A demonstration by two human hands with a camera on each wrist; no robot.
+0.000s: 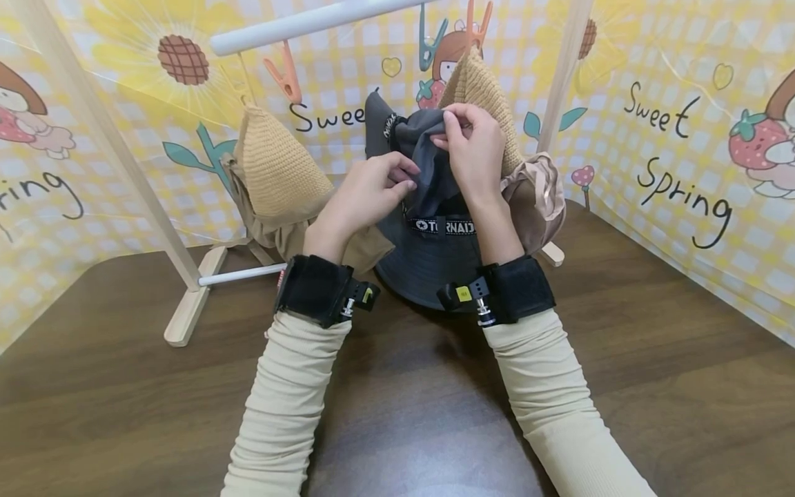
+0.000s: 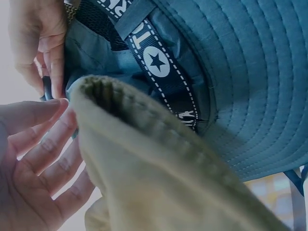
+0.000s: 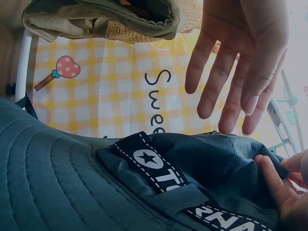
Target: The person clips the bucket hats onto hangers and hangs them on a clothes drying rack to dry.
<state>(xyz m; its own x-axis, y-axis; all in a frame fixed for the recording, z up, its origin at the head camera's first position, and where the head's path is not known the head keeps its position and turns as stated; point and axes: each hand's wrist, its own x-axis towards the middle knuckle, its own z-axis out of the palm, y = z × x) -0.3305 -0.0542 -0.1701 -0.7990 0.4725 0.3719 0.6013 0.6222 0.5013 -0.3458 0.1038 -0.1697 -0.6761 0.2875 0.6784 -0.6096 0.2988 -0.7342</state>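
Observation:
A dark grey bucket hat [image 1: 422, 266], with a black band [image 1: 442, 226] lettered in white, is upright below the rod. My right hand [image 1: 473, 148] pinches cloth of its crown between thumb and fingers; the right wrist view shows these fingers [image 3: 274, 178] on the gathered fabric. My left hand [image 1: 371, 193] is beside the crown, holding nothing. Its fingers are loosely extended, pointing at the hat in the right wrist view. On either side hang woven straw hats, the left one [image 1: 279, 166] with a tan cloth brim, the right one [image 1: 491, 96] partly behind my right hand.
A white rod [image 1: 317, 26] on wooden posts carries orange clips [image 1: 286, 72] and a teal clip [image 1: 431, 43]. The wooden foot [image 1: 195, 297] of the rack stands on the brown table [image 1: 410, 414]. A yellow checked backdrop [image 1: 658, 138] encloses the back and sides.

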